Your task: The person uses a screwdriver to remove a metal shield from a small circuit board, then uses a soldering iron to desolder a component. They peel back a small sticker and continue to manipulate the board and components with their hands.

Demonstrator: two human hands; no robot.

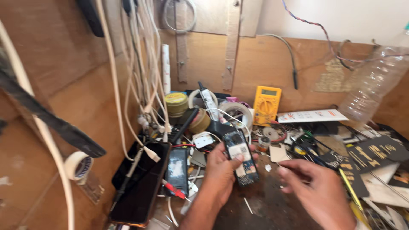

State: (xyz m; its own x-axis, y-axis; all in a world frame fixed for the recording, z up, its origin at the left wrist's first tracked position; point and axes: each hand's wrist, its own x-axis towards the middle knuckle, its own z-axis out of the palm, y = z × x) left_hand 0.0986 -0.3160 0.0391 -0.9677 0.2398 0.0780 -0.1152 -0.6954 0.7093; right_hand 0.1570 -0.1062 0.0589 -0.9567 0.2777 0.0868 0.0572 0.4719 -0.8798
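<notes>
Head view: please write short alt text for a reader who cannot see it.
The left hand holds an opened phone over a cluttered workbench, the right hand beside it. A yellow multimeter leans behind.

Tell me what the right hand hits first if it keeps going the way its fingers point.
Probably the circuit board held in the left hand: the right hand points left toward it. Depth is unclear, so it might pass just in front.

The opened phone (240,158) at the centre of the frame is black with a blue board and a white patch. The multimeter (266,104) above it is yellow. The cables (140,72) at upper left are white, and the counter (264,208) is brown.
</notes>
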